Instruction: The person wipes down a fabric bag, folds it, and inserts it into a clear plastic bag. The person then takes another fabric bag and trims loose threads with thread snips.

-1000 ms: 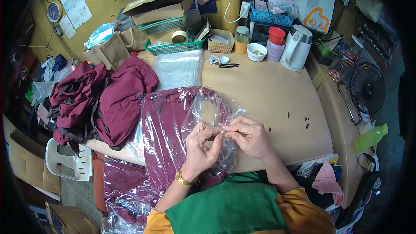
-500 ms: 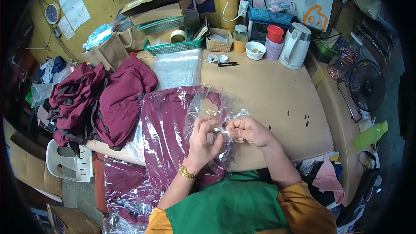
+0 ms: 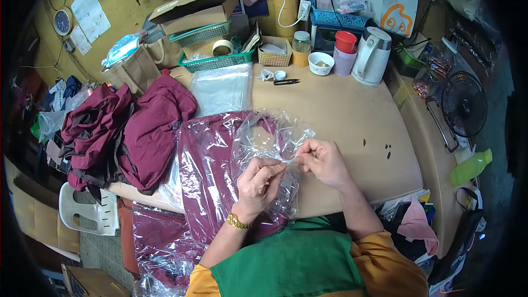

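Clear plastic film [image 3: 275, 132] is bunched over a maroon garment in a clear bag [image 3: 206, 170] at the table's front. My left hand [image 3: 258, 183] is closed in a pinch on the gathered film. Close to its right, my right hand [image 3: 323, 163] also pinches the film, thumb against fingers. A narrow twisted part of the plastic runs between the two hands; its exact shape is too small to tell.
Maroon clothes [image 3: 157, 126] are piled on the left. Behind lie flat clear bags [image 3: 221, 91] and black thread snips [image 3: 286, 82]. A white bowl [image 3: 320, 64], a kettle [image 3: 372, 56] and a green basket [image 3: 214, 62] stand at the back.
My hands have drawn slightly apart, my right hand moving up and right. My left fingers have closed more tightly, and the film has shifted and bunched between the hands.
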Motion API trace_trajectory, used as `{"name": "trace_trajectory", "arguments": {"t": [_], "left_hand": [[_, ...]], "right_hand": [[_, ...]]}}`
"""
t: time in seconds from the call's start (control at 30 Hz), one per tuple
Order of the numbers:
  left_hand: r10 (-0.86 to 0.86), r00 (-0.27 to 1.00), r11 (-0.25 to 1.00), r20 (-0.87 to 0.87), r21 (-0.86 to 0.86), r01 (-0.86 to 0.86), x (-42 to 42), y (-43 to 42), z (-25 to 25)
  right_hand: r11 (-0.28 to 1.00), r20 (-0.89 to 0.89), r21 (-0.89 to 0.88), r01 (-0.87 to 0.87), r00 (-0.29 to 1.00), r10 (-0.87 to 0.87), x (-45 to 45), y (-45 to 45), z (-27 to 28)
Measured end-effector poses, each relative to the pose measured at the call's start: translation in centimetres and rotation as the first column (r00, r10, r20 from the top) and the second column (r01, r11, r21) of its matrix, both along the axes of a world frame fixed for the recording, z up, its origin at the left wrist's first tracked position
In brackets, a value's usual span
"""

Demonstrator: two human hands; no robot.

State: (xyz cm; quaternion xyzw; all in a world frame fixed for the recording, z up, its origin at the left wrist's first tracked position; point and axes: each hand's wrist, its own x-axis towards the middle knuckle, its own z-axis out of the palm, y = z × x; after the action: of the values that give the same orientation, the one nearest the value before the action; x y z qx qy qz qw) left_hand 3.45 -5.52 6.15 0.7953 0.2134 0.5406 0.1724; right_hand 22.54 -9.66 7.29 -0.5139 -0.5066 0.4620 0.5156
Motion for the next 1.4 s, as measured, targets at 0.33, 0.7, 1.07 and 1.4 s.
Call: {"name": "trace_trajectory", "arguments": {"t": [0.33, 0.7, 1.07, 1.4], "left_hand": [[0.057, 0.996, 0.998, -0.069, 0.039, -0.055, 0.1, -0.5, 2.8], [0.378, 0.507, 0.807, -0.775, 0.007, -0.591, -6.6, 2.3, -7.7], [0.379, 0.508, 0.789, -0.774, -0.017, -0.614, -6.4, 2.4, -7.5], [0.395, 0.498, 0.785, -0.772, 0.001, -0.62, -6.3, 2.6, -7.6]], "right_hand": [[0.582, 0.331, 0.633, 0.511, 0.501, -0.8, 4.0, 2.8, 2.5], [0.974, 0.818, 0.091, 0.208, 0.543, -0.192, 4.8, -1.2, -5.4], [0.998, -0.451, -0.058, 0.03, 0.891, -0.054, 6.7, 0.6, -7.8], [0.631, 0.623, 0.324, 0.705, 0.343, -0.703, 20.8, -1.7, -1.7]]}}
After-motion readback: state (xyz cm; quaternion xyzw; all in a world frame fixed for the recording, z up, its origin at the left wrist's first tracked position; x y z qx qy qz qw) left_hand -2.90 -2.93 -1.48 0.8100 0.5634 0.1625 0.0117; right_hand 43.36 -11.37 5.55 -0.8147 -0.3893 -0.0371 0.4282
